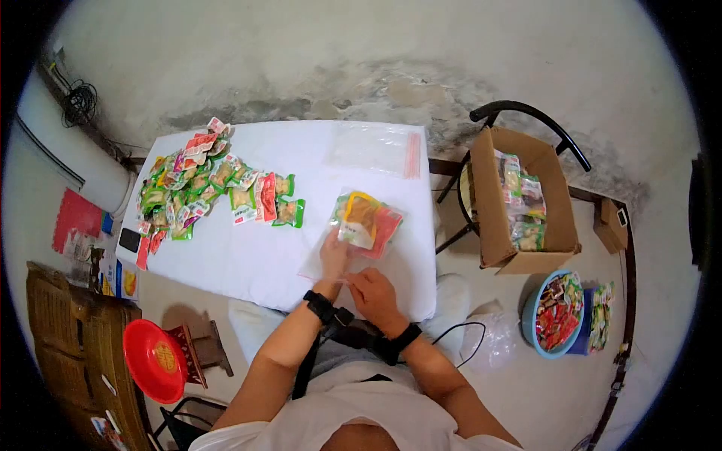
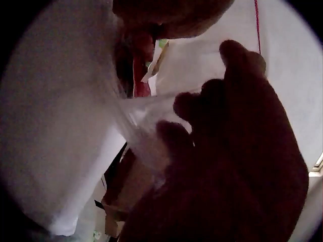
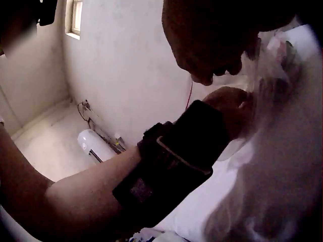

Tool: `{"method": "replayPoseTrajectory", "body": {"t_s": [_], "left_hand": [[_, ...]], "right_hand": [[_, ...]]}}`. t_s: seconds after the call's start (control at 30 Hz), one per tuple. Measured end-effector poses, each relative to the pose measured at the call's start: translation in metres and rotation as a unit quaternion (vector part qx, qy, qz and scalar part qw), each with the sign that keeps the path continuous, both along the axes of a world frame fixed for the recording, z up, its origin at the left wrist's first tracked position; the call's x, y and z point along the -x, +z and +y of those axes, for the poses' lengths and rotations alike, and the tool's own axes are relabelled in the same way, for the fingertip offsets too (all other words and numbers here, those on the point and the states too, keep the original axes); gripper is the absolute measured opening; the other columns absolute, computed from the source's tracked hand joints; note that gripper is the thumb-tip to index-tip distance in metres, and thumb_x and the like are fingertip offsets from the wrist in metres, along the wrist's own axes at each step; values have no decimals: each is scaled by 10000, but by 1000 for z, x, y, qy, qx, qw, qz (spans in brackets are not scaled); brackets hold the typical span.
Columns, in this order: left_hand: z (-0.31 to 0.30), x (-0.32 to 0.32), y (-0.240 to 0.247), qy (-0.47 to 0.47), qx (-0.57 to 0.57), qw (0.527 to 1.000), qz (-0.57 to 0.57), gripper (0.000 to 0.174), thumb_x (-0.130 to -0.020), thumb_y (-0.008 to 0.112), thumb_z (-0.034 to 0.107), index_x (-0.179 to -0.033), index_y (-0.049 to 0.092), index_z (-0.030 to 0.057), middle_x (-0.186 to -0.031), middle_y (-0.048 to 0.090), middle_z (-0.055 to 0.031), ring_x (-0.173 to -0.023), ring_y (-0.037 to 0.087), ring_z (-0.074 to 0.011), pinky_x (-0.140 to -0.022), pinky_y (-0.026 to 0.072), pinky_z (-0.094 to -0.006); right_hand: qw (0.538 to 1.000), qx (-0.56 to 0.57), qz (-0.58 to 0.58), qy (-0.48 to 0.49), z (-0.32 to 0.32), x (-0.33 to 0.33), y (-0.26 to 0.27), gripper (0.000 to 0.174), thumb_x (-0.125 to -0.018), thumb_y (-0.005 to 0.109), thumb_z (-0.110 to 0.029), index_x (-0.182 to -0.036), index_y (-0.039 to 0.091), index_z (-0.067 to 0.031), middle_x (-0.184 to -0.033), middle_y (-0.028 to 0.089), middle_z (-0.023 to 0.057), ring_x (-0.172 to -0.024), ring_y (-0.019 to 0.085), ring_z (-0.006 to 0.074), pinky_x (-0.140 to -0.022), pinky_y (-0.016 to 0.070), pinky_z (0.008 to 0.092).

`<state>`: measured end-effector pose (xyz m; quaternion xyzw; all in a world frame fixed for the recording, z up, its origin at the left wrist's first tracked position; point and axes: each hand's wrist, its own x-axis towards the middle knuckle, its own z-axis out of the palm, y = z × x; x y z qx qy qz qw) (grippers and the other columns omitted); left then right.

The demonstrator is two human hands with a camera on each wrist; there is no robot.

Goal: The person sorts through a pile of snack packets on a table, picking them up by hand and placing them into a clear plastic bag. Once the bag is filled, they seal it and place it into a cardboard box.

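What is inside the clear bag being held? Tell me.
The clear bag holds snack packets: yellow, red and green-white wrappers show. Any packets beneath them are covered, and the left hand hides the bag's near part.

I see a damp-stained pale wall (image 1: 376, 45) behind the white-covered table (image 1: 248, 263). A black chair (image 1: 526, 113) stands right of it on pale floor (image 1: 511, 391), and a window (image 3: 76, 17) gives daylight.

No legible text or labels.
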<state>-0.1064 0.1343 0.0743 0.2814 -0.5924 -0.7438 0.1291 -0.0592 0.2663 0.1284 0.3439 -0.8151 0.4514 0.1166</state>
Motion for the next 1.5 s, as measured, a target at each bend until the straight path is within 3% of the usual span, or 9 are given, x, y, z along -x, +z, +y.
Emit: {"method": "replayPoseTrajectory", "body": {"t_s": [0.17, 0.37, 0.67, 0.8, 0.9, 1.0, 1.13, 1.33, 1.5], "left_hand": [[-17, -1, 6, -64, 73, 995, -11, 469, -790, 506, 6, -1260, 515, 1, -670, 567, -19, -541, 538, -102, -470, 436, -232], [-16, 14, -18, -18, -30, 999, 37, 488, -779, 478, -25, -1260, 534, 27, -638, 557, -13, -512, 516, -84, -470, 426, -216], [-15, -23, -14, -6, 48, 999, 19, 470, -831, 530, 46, -1295, 472, 5, -944, 648, -113, -774, 627, -166, -640, 496, -263], [-34, -100, -8, -224, 453, 861, 57, 401, -827, 574, 92, -1214, 522, 2, -1116, 588, -202, -978, 591, -304, -832, 473, -371], [-49, -149, 29, -319, 468, 823, 46, 405, -780, 637, 83, -1174, 557, 40, -1135, 563, -212, -1016, 554, -356, -881, 444, -416], [-68, -163, 26, -200, 637, 732, 137, 481, -733, 668, 53, -1196, 541, 72, -1215, 513, -196, -1104, 502, -361, -931, 410, -444], [-75, -134, 44, -232, 705, 665, 79, 615, -693, 642, 31, -1279, 465, 87, -1336, 392, -210, -1190, 443, -345, -964, 401, -431], [-90, -108, 16, -304, 728, 608, 91, 552, -708, 554, 13, -1252, 496, 91, -1265, 493, -127, -1088, 515, -281, -851, 479, -352], [-95, -107, 12, -283, 696, 651, 107, 369, -729, 563, 20, -1093, 575, 75, -1077, 601, -85, -938, 577, -266, -784, 500, -356]], "right_hand": [[1000, -4, -2, 0, -1, 0, -2, 151, -786, 621, -87, -935, 636, -77, -772, 542, 99, -707, 551, 290, -603, 453, 390], [1000, -9, -8, -3, -2, 3, 4, 155, -792, 608, -111, -944, 638, -92, -770, 548, 90, -724, 558, 288, -616, 459, 399], [999, -46, -15, 8, 5, -2, 0, 178, -769, 607, -86, -946, 628, -92, -778, 551, 97, -741, 550, 294, -626, 443, 409], [995, -94, -23, 32, 14, -8, -6, 178, -749, 605, -79, -926, 605, -85, -802, 553, 101, -772, 549, 293, -644, 438, 410], [988, -137, 20, 65, 24, -11, -22, 159, -747, 597, -99, -904, 599, -79, -810, 554, 92, -785, 554, 283, -658, 446, 401], [977, -197, 44, 69, 30, -14, -35, 161, -749, 581, -115, -905, 599, -78, -828, 555, 86, -805, 556, 274, -678, 452, 398], [961, -260, 44, 82, 37, -17, -42, 166, -758, 572, -126, -916, 598, -79, -863, 557, 90, -848, 550, 273, -701, 452, 400], [955, -292, 40, 10, 47, -21, -39, 236, -760, 590, -124, -993, 583, -86, -925, 536, 83, -878, 531, 273, -714, 440, 391], [941, -337, 25, 33, 45, -17, -47, 379, -680, 697, -168, -1011, 545, -65, -974, 542, 91, -961, 529, 279, -747, 450, 409]]}}
